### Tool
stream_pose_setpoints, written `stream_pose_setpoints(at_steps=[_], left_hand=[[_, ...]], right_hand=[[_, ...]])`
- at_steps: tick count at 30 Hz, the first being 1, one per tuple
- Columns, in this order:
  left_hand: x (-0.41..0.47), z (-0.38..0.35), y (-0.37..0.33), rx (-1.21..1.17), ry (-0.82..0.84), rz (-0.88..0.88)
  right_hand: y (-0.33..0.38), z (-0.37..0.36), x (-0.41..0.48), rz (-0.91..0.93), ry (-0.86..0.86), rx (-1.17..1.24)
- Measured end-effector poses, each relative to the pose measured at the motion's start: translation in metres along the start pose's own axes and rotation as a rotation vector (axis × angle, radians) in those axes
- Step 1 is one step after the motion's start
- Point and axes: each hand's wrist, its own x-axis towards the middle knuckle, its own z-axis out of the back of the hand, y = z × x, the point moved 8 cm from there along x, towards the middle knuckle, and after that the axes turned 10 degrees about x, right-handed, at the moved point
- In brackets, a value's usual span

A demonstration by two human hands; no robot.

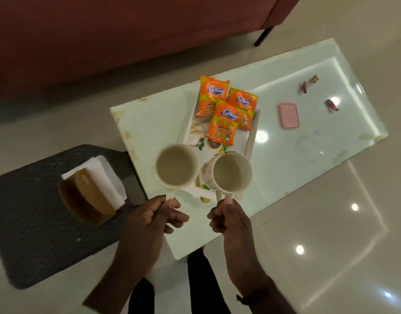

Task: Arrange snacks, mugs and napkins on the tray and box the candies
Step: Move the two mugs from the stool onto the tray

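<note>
Nearest, the left hand (pixel 154 219) is closed around the handle of the left mug (pixel 176 165), thumb on top. The right hand (pixel 229 219) grips the handle of the right mug (pixel 231 171) the same way. Both mugs are empty and seen from above, side by side, their mouths over the near end of the tray (pixel 251 141) (whether their bases touch it cannot be told). The right mug shows a faint floral print on its wall.

To the left, on a dark stool (pixel 31 223), white napkins (pixel 109 175) stand in a brown holder (pixel 86 198), well apart from the tray.

The tray lies on a pale glass table (pixel 154 123), running near to far, with a flower pattern on its floor. On its far half lie three orange snack packs: one (pixel 222 125) nearest, overlapping the other two, one (pixel 211 96) far left and one (pixel 246 105) far right.

Right of the tray, on the table, sits a pink box (pixel 288 116), lid on. Beyond it three wrapped candies lie loose: one (pixel 331 104) to the right of the box, and two farther off, (pixel 304 87) and (pixel 315 79), close together.

Past the table stands a dark red sofa (pixel 127 30).
</note>
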Motion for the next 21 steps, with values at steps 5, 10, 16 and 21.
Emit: stream_pose_setpoints(at_steps=[5,10,16,21], left_hand=[[0.066,-0.074,0.017,0.07,0.085,0.022],[0.11,-0.117,0.041,0.121,0.075,0.034],[0.142,-0.127,0.054,0.154,0.019,0.02],[0.155,-0.126,0.052,0.159,-0.018,0.0]], right_hand=[[-0.035,0.041,0.081,-0.069,-0.071,-0.038],[-0.07,0.063,0.14,-0.163,-0.065,-0.059],[-0.09,0.061,0.168,-0.193,0.005,-0.079],[-0.085,0.053,0.176,-0.169,-0.004,-0.071]])
